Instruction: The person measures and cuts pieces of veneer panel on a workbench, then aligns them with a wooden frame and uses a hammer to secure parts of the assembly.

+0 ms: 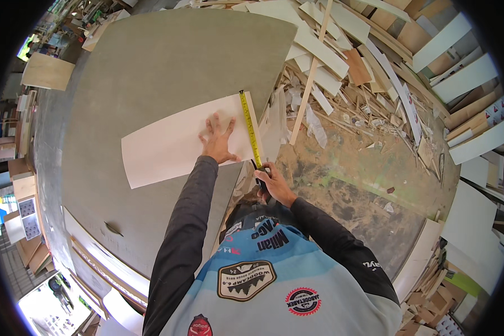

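A pale, whitish rectangular board [165, 143] lies on the large grey work surface [168, 61]. My left hand [219, 140] rests on the board with its fingers spread. In my right hand [275, 183], at the board's near right corner, is a black tape measure [260, 175]. Its yellow blade [250, 129] is drawn out across the board close to the right end, with the hook at the far edge. The fingers partly hide the tape's case.
Wood offcuts [341, 45] and scraps are heaped beyond the table's right edge. A long thin strip [311, 78] leans across them. Sheet panels [465, 84] stand at the far right. A small dark sliver [113, 228] lies on the table's near left.
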A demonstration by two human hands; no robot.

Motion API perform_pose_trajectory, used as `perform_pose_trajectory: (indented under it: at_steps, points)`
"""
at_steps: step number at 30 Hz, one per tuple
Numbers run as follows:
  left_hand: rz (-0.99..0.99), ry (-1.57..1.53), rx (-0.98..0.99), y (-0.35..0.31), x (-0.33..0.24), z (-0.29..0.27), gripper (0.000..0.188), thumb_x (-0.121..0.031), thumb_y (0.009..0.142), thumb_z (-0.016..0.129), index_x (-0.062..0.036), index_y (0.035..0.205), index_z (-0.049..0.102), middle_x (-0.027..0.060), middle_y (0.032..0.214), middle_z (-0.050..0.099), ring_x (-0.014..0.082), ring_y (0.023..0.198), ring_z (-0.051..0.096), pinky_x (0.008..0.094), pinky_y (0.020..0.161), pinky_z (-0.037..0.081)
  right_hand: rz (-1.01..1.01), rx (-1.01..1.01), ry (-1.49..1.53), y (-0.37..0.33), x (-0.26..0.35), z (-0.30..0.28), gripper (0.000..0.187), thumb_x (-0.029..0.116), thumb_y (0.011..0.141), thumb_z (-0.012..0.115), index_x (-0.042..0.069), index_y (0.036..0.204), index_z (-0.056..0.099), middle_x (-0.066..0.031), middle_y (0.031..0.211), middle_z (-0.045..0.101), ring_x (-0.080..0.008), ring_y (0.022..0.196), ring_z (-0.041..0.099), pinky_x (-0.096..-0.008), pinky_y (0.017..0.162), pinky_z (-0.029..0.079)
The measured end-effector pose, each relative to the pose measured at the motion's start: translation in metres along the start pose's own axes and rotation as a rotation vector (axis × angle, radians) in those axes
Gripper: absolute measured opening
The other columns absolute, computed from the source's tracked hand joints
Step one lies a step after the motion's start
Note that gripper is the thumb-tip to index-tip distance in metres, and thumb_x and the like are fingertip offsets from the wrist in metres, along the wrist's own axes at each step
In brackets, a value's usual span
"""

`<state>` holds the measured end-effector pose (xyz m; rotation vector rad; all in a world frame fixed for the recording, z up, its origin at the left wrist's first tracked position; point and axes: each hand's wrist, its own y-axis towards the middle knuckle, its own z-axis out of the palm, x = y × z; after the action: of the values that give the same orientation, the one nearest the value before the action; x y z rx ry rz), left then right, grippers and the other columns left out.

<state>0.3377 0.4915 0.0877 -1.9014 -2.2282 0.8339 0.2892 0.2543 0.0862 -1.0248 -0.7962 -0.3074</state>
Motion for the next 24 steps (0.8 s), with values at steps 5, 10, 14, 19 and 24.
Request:
perform_pose_trajectory:
  at_steps: [5, 10, 14, 19, 24]
  points:
    - [-0.011, -0.019, 0.003, -0.0007, -0.0041, -0.0049, 0.138, -0.035, 0.044, 0.095, -0.043, 0.153, 0.011, 0.0229, 0.16, -0.008, 0.0531, 0.143, -0.002, 0.0799, 0.1, 0.017, 0.027, 0.008, 0.03, -0.0039, -0.0013, 0.0005, 0.045, 0.035, 0.095, 0.059, 0.005, 0.122, 0.04, -0.0097, 0.086, 0.056, -0.0164, 0.054, 0.063, -0.027, 0.042, 0.051]
    - [-0.007, -0.018, -0.002, 0.0005, -0.0052, -0.0066, 0.136, -0.034, 0.044, 0.094, -0.0434, 0.153, 0.012, 0.0236, 0.159, -0.006, 0.0545, 0.143, -0.001, 0.0801, 0.1, 0.018, 0.021, -0.004, 0.017, -0.0042, 0.0007, 0.0017, 0.046, 0.035, 0.095, 0.059, 0.003, 0.122, 0.039, -0.0101, 0.086, 0.056, -0.0165, 0.053, 0.063, -0.0273, 0.042, 0.052]
    - [-0.005, -0.018, -0.001, -0.0005, -0.0071, -0.0089, 0.137, -0.035, 0.044, 0.095, -0.0433, 0.153, 0.012, 0.0236, 0.159, -0.006, 0.0546, 0.143, -0.001, 0.0801, 0.1, 0.018, 0.027, -0.002, 0.011, -0.0031, -0.0013, 0.001, 0.046, 0.035, 0.095, 0.06, 0.003, 0.122, 0.039, -0.01, 0.086, 0.056, -0.0165, 0.054, 0.063, -0.0277, 0.043, 0.052]
    - [-0.006, -0.004, -0.01, 0.0003, -0.0032, -0.0061, 0.138, -0.038, 0.043, 0.095, -0.0437, 0.153, 0.011, 0.0226, 0.16, -0.006, 0.0538, 0.143, 0.0, 0.08, 0.1, 0.02, 0.033, -0.006, -0.021, -0.0059, 0.0039, 0.0032, 0.047, 0.035, 0.095, 0.06, 0.003, 0.123, 0.038, -0.0105, 0.088, 0.056, -0.0167, 0.055, 0.063, -0.0287, 0.044, 0.054]
    - [-0.009, 0.02, -0.015, -0.0012, -0.0052, -0.0058, 0.138, -0.04, 0.043, 0.095, -0.0438, 0.153, 0.011, 0.022, 0.16, -0.006, 0.0536, 0.143, 0.001, 0.0794, 0.1, 0.021, 0.002, -0.007, -0.031, -0.0036, -0.0039, 0.0015, 0.049, 0.036, 0.094, 0.061, 0.003, 0.123, 0.038, -0.0114, 0.088, 0.056, -0.0173, 0.055, 0.064, -0.0289, 0.044, 0.054]
